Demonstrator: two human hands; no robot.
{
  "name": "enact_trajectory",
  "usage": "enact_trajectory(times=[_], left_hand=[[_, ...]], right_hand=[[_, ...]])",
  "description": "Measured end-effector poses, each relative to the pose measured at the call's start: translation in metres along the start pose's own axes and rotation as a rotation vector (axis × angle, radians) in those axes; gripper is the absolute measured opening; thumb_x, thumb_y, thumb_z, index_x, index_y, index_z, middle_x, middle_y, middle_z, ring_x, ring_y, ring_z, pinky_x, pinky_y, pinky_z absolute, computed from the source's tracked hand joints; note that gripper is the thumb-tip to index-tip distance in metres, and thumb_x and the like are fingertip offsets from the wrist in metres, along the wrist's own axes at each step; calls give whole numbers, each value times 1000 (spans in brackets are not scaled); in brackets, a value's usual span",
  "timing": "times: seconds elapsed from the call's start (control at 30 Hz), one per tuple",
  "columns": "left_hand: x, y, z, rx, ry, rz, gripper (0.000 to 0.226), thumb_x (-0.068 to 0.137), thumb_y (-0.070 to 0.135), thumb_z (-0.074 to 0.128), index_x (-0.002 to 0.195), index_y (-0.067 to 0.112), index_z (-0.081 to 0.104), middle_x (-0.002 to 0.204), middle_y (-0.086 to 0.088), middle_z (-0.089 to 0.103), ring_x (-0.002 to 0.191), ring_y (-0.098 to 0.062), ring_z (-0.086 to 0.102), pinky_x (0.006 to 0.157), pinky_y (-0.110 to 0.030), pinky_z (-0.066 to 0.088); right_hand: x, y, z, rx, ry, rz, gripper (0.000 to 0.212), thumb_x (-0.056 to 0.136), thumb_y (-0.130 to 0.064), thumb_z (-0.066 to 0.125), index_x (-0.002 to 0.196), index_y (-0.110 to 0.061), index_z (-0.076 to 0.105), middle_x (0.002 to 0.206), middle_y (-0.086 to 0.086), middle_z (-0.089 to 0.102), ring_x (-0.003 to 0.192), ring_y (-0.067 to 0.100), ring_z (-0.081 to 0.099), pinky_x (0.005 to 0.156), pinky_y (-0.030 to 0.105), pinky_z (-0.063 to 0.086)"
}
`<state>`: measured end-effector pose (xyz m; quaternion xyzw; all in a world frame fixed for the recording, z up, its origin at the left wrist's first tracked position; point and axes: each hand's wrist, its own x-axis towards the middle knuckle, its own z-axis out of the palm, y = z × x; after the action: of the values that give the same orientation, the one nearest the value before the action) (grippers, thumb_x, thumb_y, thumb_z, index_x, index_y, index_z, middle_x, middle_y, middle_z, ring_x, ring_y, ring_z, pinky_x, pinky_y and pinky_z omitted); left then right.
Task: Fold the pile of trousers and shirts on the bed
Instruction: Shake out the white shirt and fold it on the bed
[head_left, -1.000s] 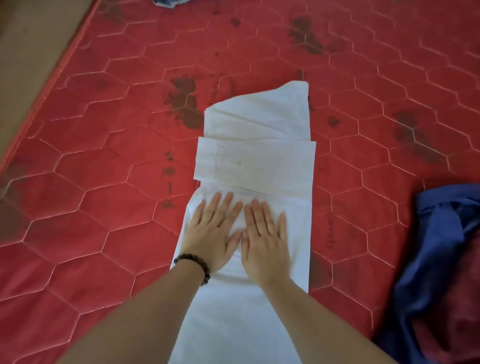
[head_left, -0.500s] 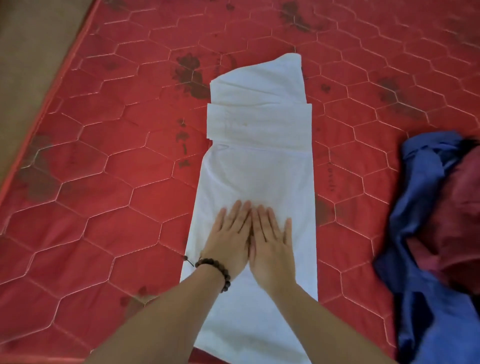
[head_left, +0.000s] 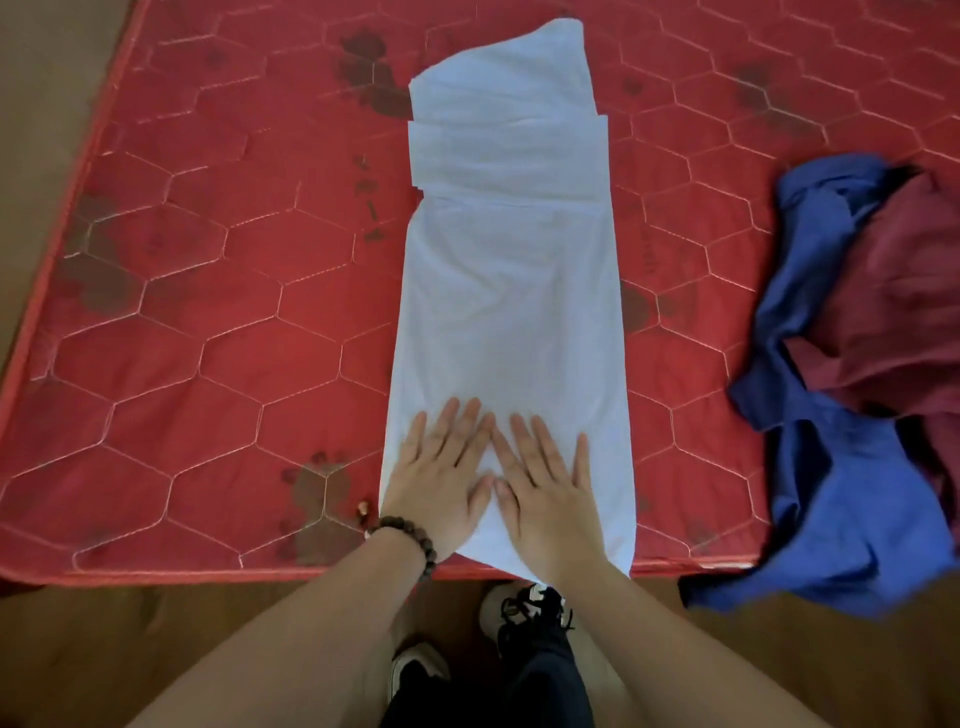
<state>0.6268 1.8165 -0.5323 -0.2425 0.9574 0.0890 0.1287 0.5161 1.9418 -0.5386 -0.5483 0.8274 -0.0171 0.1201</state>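
Both flat hands, left hand (head_left: 434, 480) and right hand (head_left: 548, 491), have slid down the white shirt (head_left: 511, 291) to the bed's (head_left: 208, 322) near edge. Fingers straight, holding nothing. It looks smoothed, ready for folding.

Red quilted mattress (head_left: 208, 322): hexagon stitching, dark stains scattered over its surface, red piping along the edges. Brown floor (head_left: 62, 654): beside and below the mattress. Beaded bracelet (head_left: 415, 535): dark round beads, worn at a wrist. Two shoes (head_left: 524, 608): black with white soles, black laces, standing on the floor.
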Motion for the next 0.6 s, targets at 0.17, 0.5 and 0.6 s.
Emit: enact_trajectory(times=[0.17,0.5,0.6], left_hand=[[-24,-42,-3,4,-12,114,57,99,48,0,150,28,-14,157,3,-21,144,-17,-23,119,-41,-9],[-48,-95,-30,83,64,325,88,59,-11,77,138,17,50,147,-12,40,136,-32,36,109,-51,27],[-44,-83,-31,-1,46,322,75,62,1,84,130,18,59,144,-12,44,134,-32,40,109,-52,27]], right_hand=[[-32,48,-13,-81,-116,31,54,102,-48,5,154,-32,3,162,-3,-1,149,19,-3,118,56,5],[-68,113,-62,-148,-215,-108,85,86,-16,68,151,-32,16,160,4,14,146,29,14,115,56,19],[-61,97,-59,-120,-222,-246,91,71,-14,80,148,-30,35,158,7,21,144,31,23,112,57,24]])
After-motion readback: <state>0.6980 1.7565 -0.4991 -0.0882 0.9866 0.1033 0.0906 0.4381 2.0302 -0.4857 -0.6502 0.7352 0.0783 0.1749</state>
